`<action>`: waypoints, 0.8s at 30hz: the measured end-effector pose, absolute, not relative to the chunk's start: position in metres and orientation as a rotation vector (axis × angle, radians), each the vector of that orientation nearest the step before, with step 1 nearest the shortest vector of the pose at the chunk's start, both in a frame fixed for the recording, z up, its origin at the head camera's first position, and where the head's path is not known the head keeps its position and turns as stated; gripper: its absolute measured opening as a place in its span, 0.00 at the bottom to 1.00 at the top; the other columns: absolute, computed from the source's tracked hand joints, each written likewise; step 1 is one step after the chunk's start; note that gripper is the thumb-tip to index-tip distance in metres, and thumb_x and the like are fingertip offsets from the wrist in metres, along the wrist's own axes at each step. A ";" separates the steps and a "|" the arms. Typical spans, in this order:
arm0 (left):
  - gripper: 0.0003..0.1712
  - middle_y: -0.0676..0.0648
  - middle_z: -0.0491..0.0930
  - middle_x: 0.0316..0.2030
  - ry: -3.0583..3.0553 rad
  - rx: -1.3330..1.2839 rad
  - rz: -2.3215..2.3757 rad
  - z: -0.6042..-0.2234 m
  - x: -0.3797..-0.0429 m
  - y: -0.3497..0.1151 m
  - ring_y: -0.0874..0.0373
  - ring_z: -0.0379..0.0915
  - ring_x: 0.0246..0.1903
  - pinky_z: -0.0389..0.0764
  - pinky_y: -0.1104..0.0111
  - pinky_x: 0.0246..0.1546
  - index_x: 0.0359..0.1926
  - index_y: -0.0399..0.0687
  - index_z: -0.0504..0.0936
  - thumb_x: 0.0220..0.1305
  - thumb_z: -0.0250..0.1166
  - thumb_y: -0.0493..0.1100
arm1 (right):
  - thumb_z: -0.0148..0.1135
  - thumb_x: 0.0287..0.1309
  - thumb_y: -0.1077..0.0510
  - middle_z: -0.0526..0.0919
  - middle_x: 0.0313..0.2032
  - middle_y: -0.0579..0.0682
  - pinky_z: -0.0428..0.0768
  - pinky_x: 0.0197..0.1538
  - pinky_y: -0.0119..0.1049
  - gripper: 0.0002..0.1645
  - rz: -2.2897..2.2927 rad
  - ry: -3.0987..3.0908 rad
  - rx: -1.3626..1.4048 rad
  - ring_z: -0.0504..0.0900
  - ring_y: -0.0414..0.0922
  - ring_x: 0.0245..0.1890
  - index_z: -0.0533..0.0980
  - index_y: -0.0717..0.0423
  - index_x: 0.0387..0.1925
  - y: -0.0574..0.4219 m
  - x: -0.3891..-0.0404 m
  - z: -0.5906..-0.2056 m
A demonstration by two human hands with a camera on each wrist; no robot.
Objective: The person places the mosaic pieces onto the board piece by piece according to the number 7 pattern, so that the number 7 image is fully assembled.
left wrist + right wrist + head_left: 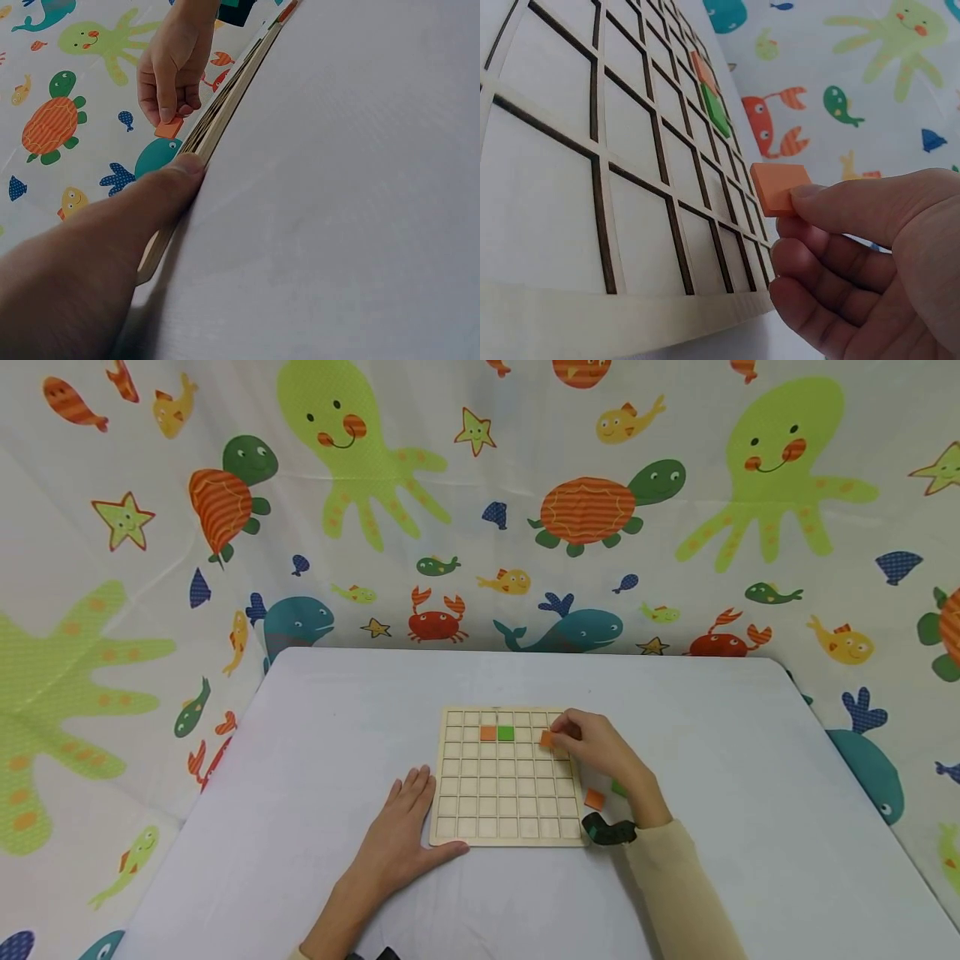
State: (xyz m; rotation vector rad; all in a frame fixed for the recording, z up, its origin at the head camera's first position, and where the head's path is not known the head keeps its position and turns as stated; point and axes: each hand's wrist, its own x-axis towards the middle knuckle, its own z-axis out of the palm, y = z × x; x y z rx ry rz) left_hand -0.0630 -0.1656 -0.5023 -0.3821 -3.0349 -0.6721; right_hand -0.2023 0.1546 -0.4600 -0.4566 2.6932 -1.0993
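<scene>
A wooden grid board lies flat on the table. In its second row from the far side sit an orange square tile and, right beside it, a green tile. My right hand pinches another orange tile between thumb and fingers, held above the board's far right part. My left hand rests at the near left corner, fingers extended along the left edge. Its thumb touches the near edge, as the left wrist view shows.
Right of the board, a loose orange tile and a green tile, partly hidden by the right wrist, lie on the white table. Behind the table hangs a cloth printed with sea animals.
</scene>
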 end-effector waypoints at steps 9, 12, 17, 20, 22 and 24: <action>0.66 0.38 0.57 0.77 -3.033 -0.387 -0.667 -0.503 -0.063 -0.166 0.44 0.49 0.78 0.53 0.51 0.79 0.74 0.34 0.61 0.50 0.65 0.79 | 0.64 0.67 0.56 0.85 0.39 0.49 0.82 0.46 0.36 0.08 -1.094 2.690 -0.467 0.78 0.43 0.37 0.80 0.54 0.44 0.145 -0.211 -0.467; 0.66 0.37 0.57 0.77 -3.037 -0.386 -0.675 -0.503 -0.063 -0.165 0.44 0.49 0.78 0.53 0.51 0.79 0.74 0.34 0.61 0.50 0.66 0.78 | 0.64 0.67 0.55 0.85 0.40 0.49 0.81 0.46 0.36 0.09 -1.096 2.681 -0.458 0.78 0.44 0.38 0.80 0.54 0.45 0.142 -0.212 -0.468; 0.66 0.38 0.56 0.77 -3.039 -0.387 -0.678 -0.504 -0.063 -0.165 0.44 0.49 0.78 0.53 0.51 0.79 0.74 0.34 0.61 0.50 0.66 0.79 | 0.64 0.67 0.54 0.85 0.40 0.49 0.81 0.47 0.37 0.09 -1.107 2.668 -0.455 0.78 0.44 0.38 0.80 0.53 0.45 0.137 -0.211 -0.467; 0.66 0.38 0.56 0.77 -3.040 -0.386 -0.672 -0.504 -0.062 -0.165 0.44 0.49 0.78 0.53 0.51 0.79 0.74 0.34 0.61 0.50 0.65 0.79 | 0.64 0.67 0.54 0.85 0.40 0.49 0.82 0.48 0.38 0.09 -1.111 2.674 -0.455 0.78 0.44 0.39 0.80 0.53 0.45 0.134 -0.212 -0.468; 0.67 0.38 0.56 0.77 -3.043 -0.384 -0.669 -0.503 -0.062 -0.165 0.45 0.48 0.78 0.53 0.51 0.79 0.74 0.34 0.61 0.50 0.65 0.79 | 0.64 0.67 0.54 0.85 0.41 0.49 0.82 0.48 0.38 0.09 -1.111 2.683 -0.464 0.78 0.44 0.39 0.81 0.53 0.45 0.133 -0.213 -0.469; 0.67 0.38 0.56 0.77 -3.036 -0.385 -0.662 -0.503 -0.062 -0.165 0.45 0.49 0.78 0.53 0.51 0.79 0.74 0.34 0.61 0.50 0.65 0.79 | 0.63 0.68 0.54 0.85 0.41 0.49 0.82 0.48 0.38 0.09 -1.110 2.691 -0.472 0.78 0.43 0.39 0.81 0.53 0.46 0.131 -0.214 -0.471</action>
